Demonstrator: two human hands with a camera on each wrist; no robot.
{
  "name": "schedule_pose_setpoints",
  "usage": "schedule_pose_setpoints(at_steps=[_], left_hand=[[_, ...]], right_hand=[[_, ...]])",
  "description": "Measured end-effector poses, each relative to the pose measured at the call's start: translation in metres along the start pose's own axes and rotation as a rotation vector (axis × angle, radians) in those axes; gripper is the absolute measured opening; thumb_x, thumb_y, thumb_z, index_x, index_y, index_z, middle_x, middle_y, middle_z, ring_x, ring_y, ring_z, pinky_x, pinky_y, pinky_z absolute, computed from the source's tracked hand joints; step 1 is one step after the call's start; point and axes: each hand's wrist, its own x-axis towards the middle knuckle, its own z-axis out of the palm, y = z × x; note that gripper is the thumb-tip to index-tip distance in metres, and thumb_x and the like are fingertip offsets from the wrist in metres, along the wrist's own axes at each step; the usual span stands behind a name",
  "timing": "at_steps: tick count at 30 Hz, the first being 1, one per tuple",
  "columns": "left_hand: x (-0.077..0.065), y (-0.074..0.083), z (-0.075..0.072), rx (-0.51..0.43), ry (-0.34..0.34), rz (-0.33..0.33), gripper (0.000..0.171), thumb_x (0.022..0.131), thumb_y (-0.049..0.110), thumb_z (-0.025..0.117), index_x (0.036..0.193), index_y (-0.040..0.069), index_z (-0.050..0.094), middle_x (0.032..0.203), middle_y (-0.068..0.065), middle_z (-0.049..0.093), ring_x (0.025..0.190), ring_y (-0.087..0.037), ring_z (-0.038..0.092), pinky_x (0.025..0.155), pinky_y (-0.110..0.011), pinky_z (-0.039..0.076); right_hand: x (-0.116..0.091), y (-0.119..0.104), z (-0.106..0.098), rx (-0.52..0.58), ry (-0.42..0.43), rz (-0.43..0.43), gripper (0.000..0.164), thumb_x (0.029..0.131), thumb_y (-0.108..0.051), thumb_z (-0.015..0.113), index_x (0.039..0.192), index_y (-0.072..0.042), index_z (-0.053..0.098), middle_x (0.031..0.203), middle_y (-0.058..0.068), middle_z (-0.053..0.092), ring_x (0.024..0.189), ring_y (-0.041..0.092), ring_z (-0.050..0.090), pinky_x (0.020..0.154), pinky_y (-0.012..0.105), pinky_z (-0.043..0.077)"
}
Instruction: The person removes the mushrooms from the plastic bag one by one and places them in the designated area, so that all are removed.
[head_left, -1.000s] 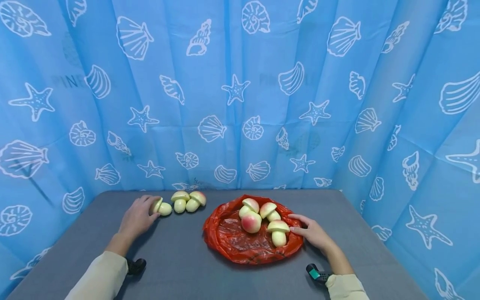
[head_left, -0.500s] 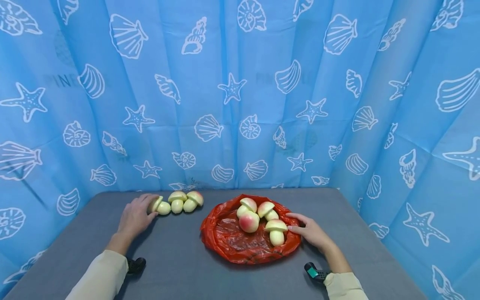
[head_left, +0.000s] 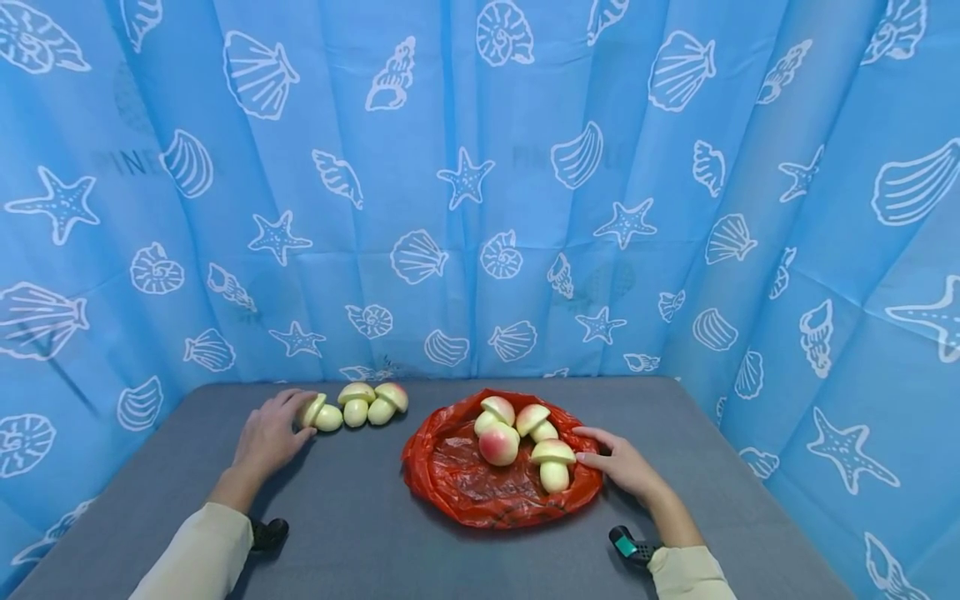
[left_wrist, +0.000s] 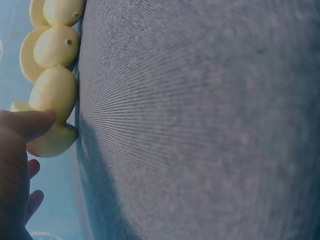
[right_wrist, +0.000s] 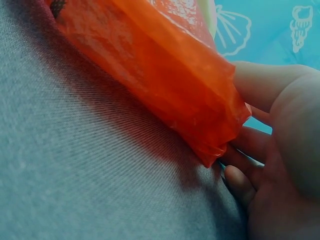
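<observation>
The leftmost mushroom (head_left: 328, 417) lies on the tabletop (head_left: 352, 517), its cap pinched by your left hand (head_left: 268, 429); a light, even grip should lift it clear of the neighbouring mushroom (head_left: 356, 412), your right hand (head_left: 628, 468) pinching the rim of the red bag (head_left: 424, 467) to steady it

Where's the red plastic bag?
In the head view, the red plastic bag sits on the gray table, just right of centre, right of three mushroom-shaped pieces outside it.
</observation>
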Motion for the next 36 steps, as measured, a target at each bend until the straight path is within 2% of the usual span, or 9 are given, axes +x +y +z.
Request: schedule_pose_setpoints(at_steps=[10, 15, 24, 36], left_hand=[[0.000, 0.002, -0.001, -0.034, 0.005, 0.008, 0.064, 0.075, 0.024, 0.085, 0.131, 0.011, 0.057, 0.132, -0.018, 0.051, 0.109, -0.043, 0.050, 0.083, -0.062, 0.041], [0.003, 0.004, -0.003, -0.042, 0.028, 0.023, 0.065, 0.076, 0.026, 0.084, 0.132, 0.010, 0.057, 0.135, -0.019, 0.049, 0.116, -0.045, 0.046, 0.086, -0.064, 0.039], [0.011, 0.022, -0.012, -0.032, 0.076, 0.067, 0.064, 0.076, 0.028, 0.084, 0.131, 0.011, 0.058, 0.135, -0.019, 0.050, 0.120, -0.043, 0.044, 0.088, -0.065, 0.038], [0.018, 0.049, -0.013, -0.077, 0.102, 0.139, 0.063, 0.074, 0.025, 0.086, 0.129, 0.010, 0.060, 0.136, -0.018, 0.050, 0.121, -0.042, 0.044, 0.089, -0.065, 0.036]], right_hand=[[0.001, 0.002, 0.000, 0.009, 0.016, 0.000, 0.050, 0.093, -0.024, 0.066, 0.137, -0.003, 0.053, 0.143, 0.026, 0.043, 0.133, 0.047, 0.033, 0.105, 0.062, 0.028], [0.000, 0.002, 0.000, 0.012, 0.016, 0.001, 0.050, 0.093, -0.024, 0.066, 0.137, -0.003, 0.054, 0.143, 0.026, 0.043, 0.133, 0.046, 0.034, 0.105, 0.062, 0.028], [-0.003, 0.000, 0.000, 0.023, 0.008, -0.032, 0.050, 0.093, -0.022, 0.066, 0.137, -0.002, 0.054, 0.141, 0.026, 0.046, 0.132, 0.045, 0.036, 0.104, 0.059, 0.031], [0.000, 0.003, 0.000, 0.013, 0.021, -0.005, 0.051, 0.092, -0.027, 0.068, 0.136, -0.004, 0.055, 0.141, 0.025, 0.046, 0.132, 0.045, 0.036, 0.105, 0.059, 0.031]])
